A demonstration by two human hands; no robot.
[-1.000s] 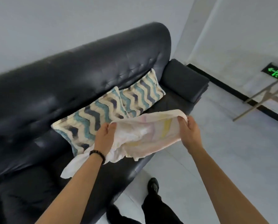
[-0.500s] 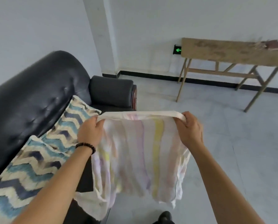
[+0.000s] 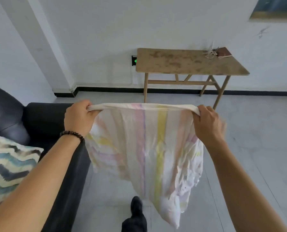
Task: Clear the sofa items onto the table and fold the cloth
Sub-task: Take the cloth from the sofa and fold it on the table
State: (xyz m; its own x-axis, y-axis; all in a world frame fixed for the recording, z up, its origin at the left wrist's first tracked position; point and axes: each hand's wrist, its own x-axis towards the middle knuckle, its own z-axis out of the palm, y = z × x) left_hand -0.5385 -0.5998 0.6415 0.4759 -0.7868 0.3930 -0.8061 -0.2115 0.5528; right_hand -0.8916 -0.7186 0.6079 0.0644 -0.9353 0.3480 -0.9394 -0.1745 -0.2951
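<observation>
Head view, both hands, left (image 3: 77, 117), right (image 3: 207, 124), fisted on striped cloth (image 3: 146, 148) top edge, cloth hanging

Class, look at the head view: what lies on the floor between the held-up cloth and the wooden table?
Nothing: in the head view, only bare grey floor lies between the cloth and the table.

A single wide-angle view comes from the person's head, looking forward and slightly down across the room. Nearest the lens, both bare forearms reach in from the bottom corners and fill much of the lower frame. The black leather sofa (image 3: 44, 124) sits close at the left edge, cut off by the frame. Straight ahead, well beyond the arms, the worn wooden trestle table (image 3: 188, 62) stands against the white back wall (image 3: 156, 22). The grey tiled floor (image 3: 256, 131) spreads between. Straight lines bow near the edges.
</observation>
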